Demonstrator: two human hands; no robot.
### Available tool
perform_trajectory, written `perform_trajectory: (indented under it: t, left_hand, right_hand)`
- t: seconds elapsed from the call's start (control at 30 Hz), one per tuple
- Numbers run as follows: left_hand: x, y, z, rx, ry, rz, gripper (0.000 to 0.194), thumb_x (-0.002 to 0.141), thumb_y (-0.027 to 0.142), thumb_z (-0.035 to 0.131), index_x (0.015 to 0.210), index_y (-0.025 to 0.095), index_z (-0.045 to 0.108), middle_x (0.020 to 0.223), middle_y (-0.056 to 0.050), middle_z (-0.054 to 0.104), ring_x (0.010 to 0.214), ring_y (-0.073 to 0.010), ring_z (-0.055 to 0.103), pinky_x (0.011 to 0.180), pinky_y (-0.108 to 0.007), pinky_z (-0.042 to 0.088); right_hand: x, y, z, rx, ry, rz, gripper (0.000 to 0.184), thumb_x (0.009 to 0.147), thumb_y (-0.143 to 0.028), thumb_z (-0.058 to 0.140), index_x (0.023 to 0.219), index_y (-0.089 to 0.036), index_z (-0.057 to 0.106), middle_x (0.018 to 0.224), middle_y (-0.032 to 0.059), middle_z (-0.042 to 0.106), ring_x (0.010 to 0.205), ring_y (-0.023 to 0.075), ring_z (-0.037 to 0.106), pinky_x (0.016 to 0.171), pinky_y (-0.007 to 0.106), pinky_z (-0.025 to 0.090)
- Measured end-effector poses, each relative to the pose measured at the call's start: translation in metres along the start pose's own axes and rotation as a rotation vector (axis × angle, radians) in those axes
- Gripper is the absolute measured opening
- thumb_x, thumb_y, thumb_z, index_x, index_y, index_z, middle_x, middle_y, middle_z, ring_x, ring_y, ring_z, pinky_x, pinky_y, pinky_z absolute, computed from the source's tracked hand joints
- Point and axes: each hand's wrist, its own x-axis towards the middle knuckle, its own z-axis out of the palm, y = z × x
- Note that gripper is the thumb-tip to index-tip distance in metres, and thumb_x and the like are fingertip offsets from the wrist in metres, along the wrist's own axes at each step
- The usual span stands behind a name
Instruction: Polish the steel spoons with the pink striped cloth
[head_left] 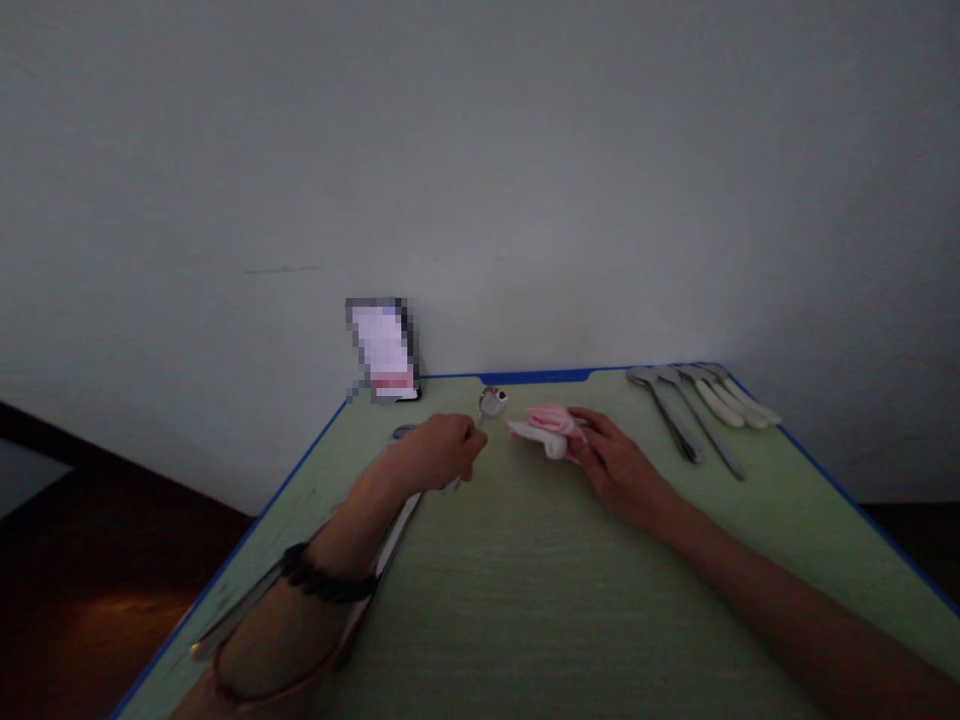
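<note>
The left grip (442, 450) is closed around a shiny silver metal spoon-like utensil (493, 403), its rounded end just beyond the fingers. To its right, apart from the utensil, the right grip (619, 470) pinches a bunched pink-and-white soft cloth (551, 425) over the pale-green, blue-edged worktop (585, 610). A slack left grip could let the utensil twist if the cloth pressed it. A wide swing rightward could scatter the long silver metal spoons (670, 412) beyond the right grip.
</note>
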Motion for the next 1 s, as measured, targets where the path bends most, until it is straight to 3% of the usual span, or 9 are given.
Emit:
perform_trajectory:
  t: [0.1, 0.2, 0.3, 0.4, 0.53, 0.63, 0.77, 1.0]
  left_hand:
    - [-0.011, 0.017, 0.025, -0.213, 0.015, 0.082, 0.031, 0.091, 0.033, 0.024, 0.079, 0.019, 0.049, 0.056, 0.001, 0.062, 0.041, -0.0128, 0.056, 0.046, -0.022, 0.042]
    - [-0.015, 0.022, 0.048, -0.369, 0.084, 0.099, 0.030, 0.093, 0.035, 0.023, 0.081, 0.020, 0.046, 0.048, 0.006, 0.051, 0.039, -0.0121, 0.051, 0.045, -0.022, 0.040]
    - [-0.012, 0.018, 0.059, -0.467, 0.151, 0.078, 0.031, 0.093, 0.039, 0.023, 0.085, 0.020, 0.046, 0.050, 0.007, 0.045, 0.039, -0.0116, 0.046, 0.042, -0.021, 0.036]
    - [-0.009, 0.013, 0.062, -0.613, 0.194, 0.059, 0.030, 0.091, 0.042, 0.027, 0.087, 0.020, 0.046, 0.053, 0.007, 0.042, 0.040, -0.0106, 0.043, 0.040, -0.020, 0.033]
    - [-0.012, 0.017, 0.063, -1.002, 0.186, -0.019, 0.023, 0.087, 0.044, 0.038, 0.085, 0.021, 0.044, 0.054, 0.009, 0.036, 0.040, -0.0083, 0.035, 0.038, -0.018, 0.027]
    - [-0.016, 0.022, 0.065, -1.113, 0.140, -0.015, 0.023, 0.086, 0.044, 0.043, 0.087, 0.022, 0.043, 0.056, 0.010, 0.034, 0.040, -0.0072, 0.031, 0.039, -0.016, 0.025]
    - [-0.020, 0.026, 0.068, -1.106, 0.096, 0.028, 0.023, 0.087, 0.044, 0.042, 0.089, 0.021, 0.044, 0.055, 0.009, 0.035, 0.042, -0.0082, 0.032, 0.040, -0.018, 0.026]
    - [-0.021, 0.026, 0.073, -1.079, 0.083, 0.063, 0.022, 0.089, 0.043, 0.041, 0.091, 0.021, 0.046, 0.055, 0.009, 0.033, 0.044, -0.0089, 0.031, 0.041, -0.018, 0.026]
  right_hand:
    - [0.004, 0.005, -0.004, 0.162, 0.160, 0.117, 0.043, 0.094, -0.039, 0.027, 0.115, -0.017, 0.057, 0.122, 0.0115, 0.056, 0.115, 0.0198, 0.050, 0.102, 0.038, 0.036]
    - [0.005, 0.009, -0.006, 0.334, 0.212, 0.339, 0.050, 0.091, -0.050, 0.027, 0.109, -0.017, 0.060, 0.102, 0.0105, 0.066, 0.096, 0.0225, 0.061, 0.091, 0.040, 0.045]
    - [0.006, 0.014, -0.003, 0.635, 0.222, 0.511, 0.057, 0.087, -0.060, 0.029, 0.106, -0.017, 0.061, 0.093, 0.0105, 0.069, 0.080, 0.0226, 0.066, 0.075, 0.038, 0.053]
    - [0.007, 0.014, -0.002, 0.808, 0.263, 0.530, 0.057, 0.087, -0.060, 0.030, 0.111, -0.017, 0.057, 0.099, 0.0114, 0.067, 0.081, 0.0216, 0.066, 0.070, 0.036, 0.055]
    - [0.006, 0.004, -0.006, 0.460, 0.209, 0.451, 0.049, 0.090, -0.052, 0.029, 0.109, -0.017, 0.059, 0.094, 0.0101, 0.068, 0.081, 0.0218, 0.064, 0.077, 0.037, 0.050]
    - [0.004, -0.002, -0.009, 0.250, 0.131, 0.337, 0.042, 0.092, -0.044, 0.030, 0.110, -0.019, 0.059, 0.094, 0.0078, 0.068, 0.082, 0.0211, 0.061, 0.077, 0.034, 0.046]
    - [0.003, -0.004, -0.011, 0.245, 0.096, 0.334, 0.040, 0.092, -0.042, 0.031, 0.106, -0.018, 0.061, 0.087, 0.0058, 0.068, 0.071, 0.0185, 0.059, 0.067, 0.029, 0.045]
    - [0.006, 0.004, -0.013, 0.398, 0.263, 0.447, 0.043, 0.090, -0.049, 0.033, 0.104, -0.020, 0.061, 0.098, 0.0069, 0.067, 0.083, 0.0202, 0.061, 0.077, 0.032, 0.047]
